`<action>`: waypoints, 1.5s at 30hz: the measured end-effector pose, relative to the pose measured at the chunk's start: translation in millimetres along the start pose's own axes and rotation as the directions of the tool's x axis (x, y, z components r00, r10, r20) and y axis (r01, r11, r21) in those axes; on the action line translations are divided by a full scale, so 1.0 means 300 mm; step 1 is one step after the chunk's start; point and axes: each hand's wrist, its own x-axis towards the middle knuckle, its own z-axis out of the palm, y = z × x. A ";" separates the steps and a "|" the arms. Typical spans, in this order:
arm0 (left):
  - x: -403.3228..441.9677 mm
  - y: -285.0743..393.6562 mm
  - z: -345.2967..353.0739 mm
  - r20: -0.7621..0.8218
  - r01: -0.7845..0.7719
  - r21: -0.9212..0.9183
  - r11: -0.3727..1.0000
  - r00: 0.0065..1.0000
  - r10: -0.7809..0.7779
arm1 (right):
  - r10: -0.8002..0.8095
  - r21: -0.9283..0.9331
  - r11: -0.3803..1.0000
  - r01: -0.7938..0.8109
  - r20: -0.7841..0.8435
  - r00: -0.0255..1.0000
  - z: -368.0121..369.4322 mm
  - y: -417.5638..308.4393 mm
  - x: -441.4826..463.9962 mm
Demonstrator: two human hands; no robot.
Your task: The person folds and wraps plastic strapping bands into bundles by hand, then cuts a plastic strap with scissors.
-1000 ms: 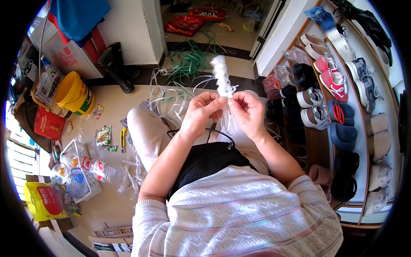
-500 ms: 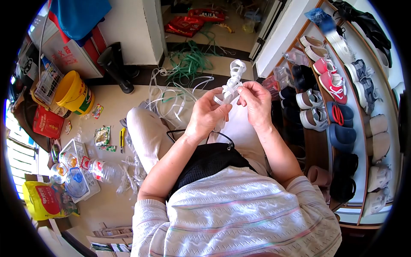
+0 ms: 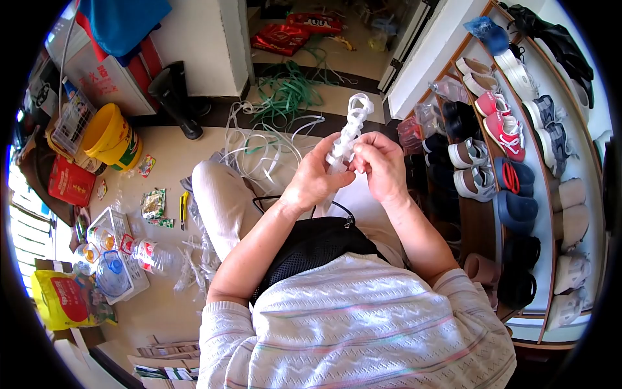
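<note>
A white woven strap piece, with a loop at its top end, slants up between my hands above my lap. My left hand is wrapped round its lower part. On its right side my right hand is closed, thumb and fingers pinched against the piece's edge; the exact bit between the fingertips is too small to tell. A short end of white strap hangs below my left hand. Loose white straps lie on the floor beyond my knee, beside a tangle of green straps.
To the right stands a shoe rack with many shoes. On the left are a yellow bucket, a white basket with plastic bottles, a yellow cutter and black boots. Red bags lie past the doorway.
The woven piece was upright above both hands, then turned and came lower into my left hand. My right hand has shifted slightly down and left along its edge.
</note>
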 end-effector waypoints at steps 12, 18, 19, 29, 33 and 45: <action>0.002 -0.002 -0.041 -0.104 0.005 -0.436 0.900 0.993 -0.056 | -0.107 -0.021 0.994 0.106 -0.007 0.994 -0.011 -0.040 0.017; -0.010 -0.004 -0.097 0.125 0.123 -0.405 0.906 0.989 -0.078 | 0.250 0.134 0.959 -0.250 0.019 0.968 -0.047 0.019 0.046; -0.013 0.010 -0.097 0.126 0.137 -0.403 0.905 0.988 -0.093 | 0.296 0.144 0.942 -0.303 0.070 0.953 -0.045 0.022 0.049; -0.101 0.071 -0.302 -0.168 -0.035 -0.159 0.987 0.986 0.008 | 0.320 -0.084 0.947 -0.310 0.141 0.937 -0.072 0.016 0.037; -0.196 0.089 -0.455 -0.372 -0.106 0.015 0.994 0.922 0.104 | 0.287 -0.252 0.929 -0.272 0.026 0.957 -0.168 0.076 0.052; -0.641 -0.159 -0.822 -0.859 0.098 0.085 0.992 0.511 0.024 | 0.334 -0.419 0.823 -0.384 -0.190 0.923 -0.361 0.197 0.148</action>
